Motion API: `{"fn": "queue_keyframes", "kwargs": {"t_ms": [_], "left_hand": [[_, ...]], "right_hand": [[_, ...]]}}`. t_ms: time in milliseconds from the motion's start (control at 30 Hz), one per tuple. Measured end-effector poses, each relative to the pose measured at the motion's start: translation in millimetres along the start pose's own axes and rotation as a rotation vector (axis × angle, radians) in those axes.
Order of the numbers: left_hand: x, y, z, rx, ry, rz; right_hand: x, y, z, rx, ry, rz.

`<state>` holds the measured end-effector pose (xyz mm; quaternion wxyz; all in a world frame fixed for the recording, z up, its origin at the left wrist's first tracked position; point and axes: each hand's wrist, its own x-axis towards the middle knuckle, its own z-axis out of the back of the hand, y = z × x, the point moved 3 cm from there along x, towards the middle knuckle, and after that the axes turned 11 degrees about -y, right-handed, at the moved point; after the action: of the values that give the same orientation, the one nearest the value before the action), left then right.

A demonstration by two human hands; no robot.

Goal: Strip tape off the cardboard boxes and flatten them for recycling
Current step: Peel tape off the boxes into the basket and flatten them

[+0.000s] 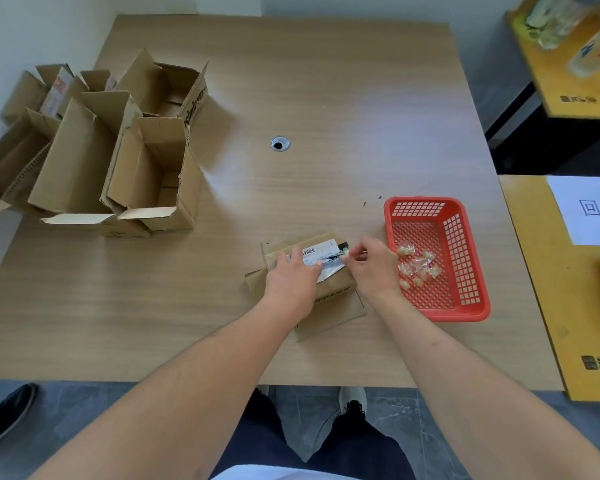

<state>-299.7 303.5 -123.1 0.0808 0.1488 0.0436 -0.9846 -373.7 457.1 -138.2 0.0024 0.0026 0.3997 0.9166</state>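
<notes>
Two bare hands work over a small brown cardboard box (329, 292) near the table's (326, 98) front edge. My left hand (293, 277) lies flat on the box, fingers spread, pinning it without gripping. My right hand (374, 266) pinches a strip of clear tape (343, 252) at the white shipping label (321, 254), fingertips closed on it. Just right of the box, a red plastic mesh basket (465, 299) holds crumpled tape wads (418, 268). Several open brown cardboard boxes (118, 157) crowd the table's left edge, well apart from my hands.
</notes>
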Motion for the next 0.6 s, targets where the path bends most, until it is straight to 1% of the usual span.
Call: {"fn": "queue_keyframes", "kwargs": {"t_ms": [67, 133, 233, 300, 367, 467, 600], "left_hand": [[0.1, -4.0, 3.6, -0.014, 0.016, 0.016], [-0.8, -9.3, 7.3, -0.011, 0.032, 0.027], [-1.7, -18.0, 4.8, 0.016, -0.001, -0.064], [-1.3, -21.5, -0.2, -0.032, -0.021, -0.117], [0.8, -21.9, -3.6, -0.124, -0.037, -0.088], [2.8, -19.7, -5.3, -0.186, -0.074, -0.065], [4.6, -17.8, -4.2, -0.188, -0.133, -0.094]], "right_hand": [[-0.9, 5.1, 0.1, -0.047, 0.1, 0.071], [0.5, 4.5, -3.0, -0.067, 0.186, 0.072], [3.7, 2.2, -4.2, -0.057, 0.247, 0.068], [5.2, 1.7, -1.9, -0.062, 0.24, 0.101], [7.0, 0.5, 0.4, -0.082, 0.222, 0.139], [8.9, 0.3, -2.0, -0.157, 0.212, 0.186], [7.7, -0.8, -3.1, -0.122, 0.106, 0.153]]}}
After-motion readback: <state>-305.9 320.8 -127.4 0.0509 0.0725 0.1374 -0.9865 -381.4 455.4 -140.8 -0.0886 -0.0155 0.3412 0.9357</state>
